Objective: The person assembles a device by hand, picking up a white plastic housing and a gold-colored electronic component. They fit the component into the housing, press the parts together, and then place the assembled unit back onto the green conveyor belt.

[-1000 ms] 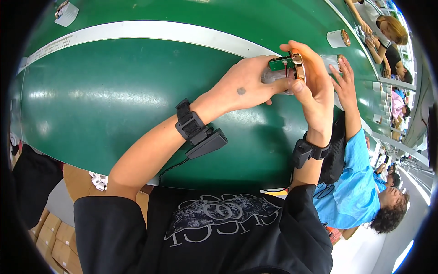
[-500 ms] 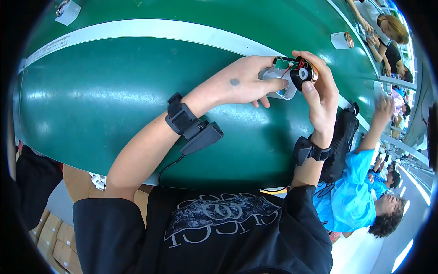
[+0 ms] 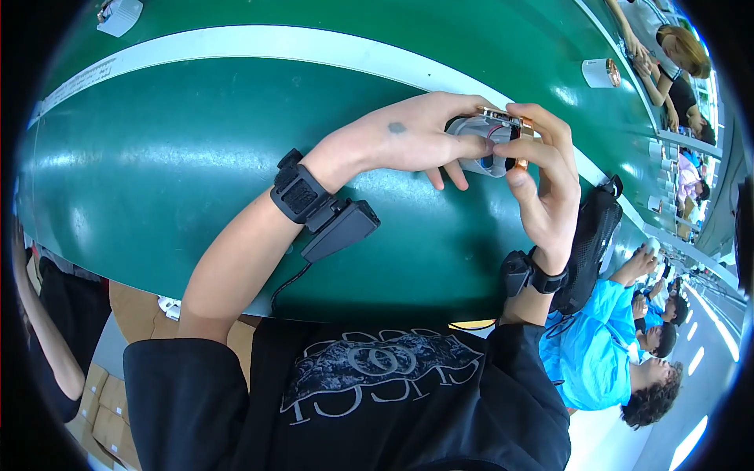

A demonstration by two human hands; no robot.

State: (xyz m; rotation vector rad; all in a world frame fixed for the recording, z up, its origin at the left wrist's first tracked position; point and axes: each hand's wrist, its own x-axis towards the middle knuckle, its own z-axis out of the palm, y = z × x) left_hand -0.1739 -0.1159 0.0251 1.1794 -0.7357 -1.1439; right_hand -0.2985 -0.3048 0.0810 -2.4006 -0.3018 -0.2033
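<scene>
Black bag (image 3: 591,250) beside right hand (image 3: 556,192); white cylinder (image 3: 595,73) beyond

A green worktable (image 3: 173,188), cardboard boxes (image 3: 110,428) and strip lights (image 3: 697,359) are filling my remote view.
I'm seeing a white strip (image 3: 259,40) curving along the worktable and glare (image 3: 206,155) shining on its top; the boxes are sitting beyond its near edge, leftward, the strip lights are glowing past its right end, and a pale surface (image 3: 605,439) is spreading beyond its near right side.
</scene>
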